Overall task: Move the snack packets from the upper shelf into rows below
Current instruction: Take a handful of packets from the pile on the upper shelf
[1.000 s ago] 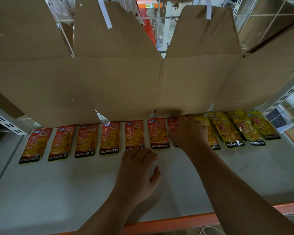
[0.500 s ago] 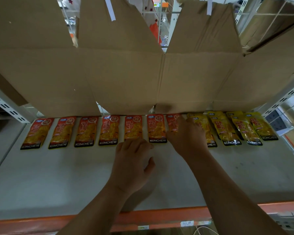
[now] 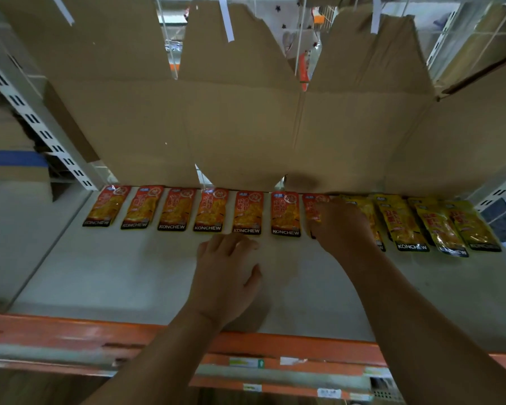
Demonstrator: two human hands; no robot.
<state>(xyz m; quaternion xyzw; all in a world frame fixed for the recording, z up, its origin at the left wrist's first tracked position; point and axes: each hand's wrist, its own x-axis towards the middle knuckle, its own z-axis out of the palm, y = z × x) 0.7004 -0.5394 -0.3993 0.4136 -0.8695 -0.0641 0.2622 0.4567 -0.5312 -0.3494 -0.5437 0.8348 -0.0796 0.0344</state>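
Down at the bottom of the frame runs the orange metal front rail (image 3: 70, 331), and behind it the pale grey shelf board (image 3: 100, 273) stretches back. At centre frame the left hand (image 3: 227, 276) rests on that board, fingers loosely bent and released, with nothing seen in it, its fingertips just short of the packet row. Further back and to the right, the right hand (image 3: 343, 226) lies over the seventh orange snack packet (image 3: 311, 207); its fingers are hidden, so I cannot tell whether it grips or only presses. Along the back of the board, six orange foil snack packets (image 3: 211, 210) lie flat side by side from centre left, and beyond the right hand the yellow foil snack packets (image 3: 400, 220) overlap one another untidily. Behind everything hangs a brown cardboard sheet (image 3: 246, 127), with a white slotted metal upright (image 3: 35, 121) at upper left. By my reading, one back row is nearly laid and the seventh packet is being squared. The yellow ones look to need straightening, and the front of the board has room for more rows. The upper shelf is out of view, so the remaining stock is unknown.
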